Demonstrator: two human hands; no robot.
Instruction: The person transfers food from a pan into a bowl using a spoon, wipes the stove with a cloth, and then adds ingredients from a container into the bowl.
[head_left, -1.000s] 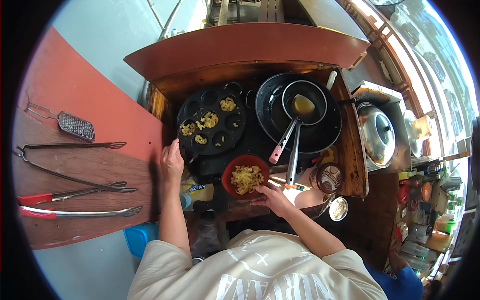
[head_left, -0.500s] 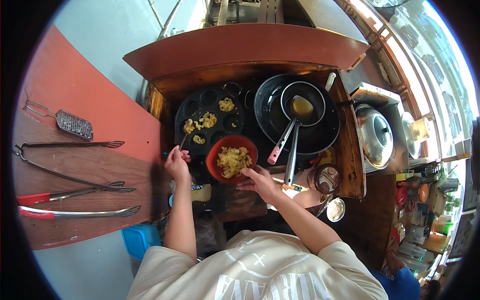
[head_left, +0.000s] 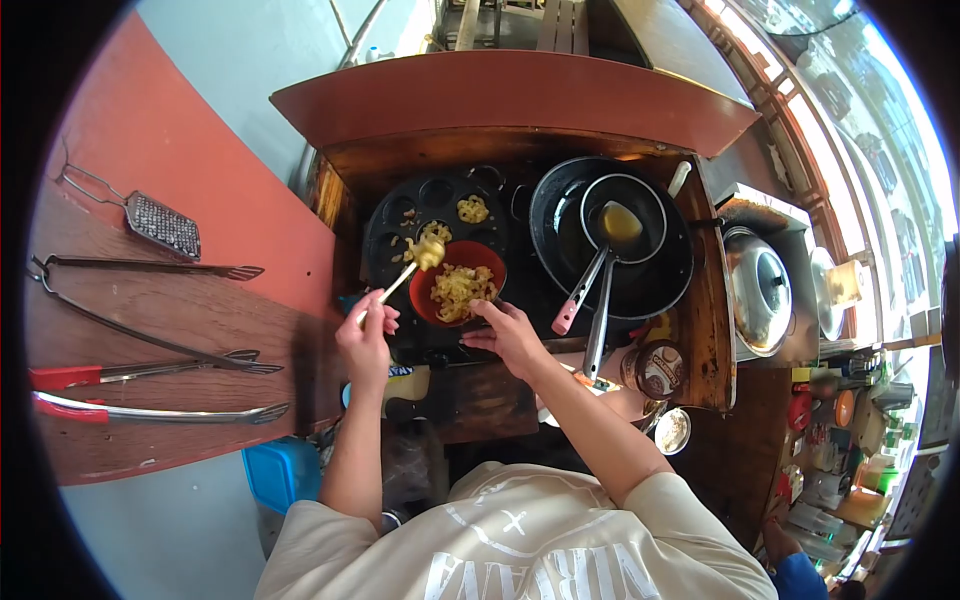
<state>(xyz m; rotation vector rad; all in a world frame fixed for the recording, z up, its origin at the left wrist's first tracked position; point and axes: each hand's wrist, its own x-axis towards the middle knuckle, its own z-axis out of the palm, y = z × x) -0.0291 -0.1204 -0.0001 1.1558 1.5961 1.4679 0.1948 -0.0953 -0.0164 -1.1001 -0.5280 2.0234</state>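
Observation:
My left hand [head_left: 368,335] is closed round the handle of a light spoon [head_left: 398,284]. The spoon's head is loaded with yellow macaroni-like food and hangs at the upper left rim of a red bowl [head_left: 493,262]. More of the yellow food [head_left: 460,291] lies in the bowl. My right hand [head_left: 507,337] grips the bowl at its lower right rim. Behind the bowl sits a dark pan with round hollows [head_left: 436,192]; some hollows hold yellow food [head_left: 472,209], and small bits lie in others.
Right of the hollowed pan is a large black pan [head_left: 560,265] holding a smaller pan [head_left: 650,215] and a ladle [head_left: 620,224]. Tongs [head_left: 150,413] and a grater [head_left: 163,226] lie on the left board. A lidded pot [head_left: 757,290] stands right. Part of another person [head_left: 795,570] shows lower right.
My left hand has raised the spoon from the hollowed pan and brought it right, to the bowl's rim. The bowl, in my right hand, has moved slightly up and left, over part of the pan.

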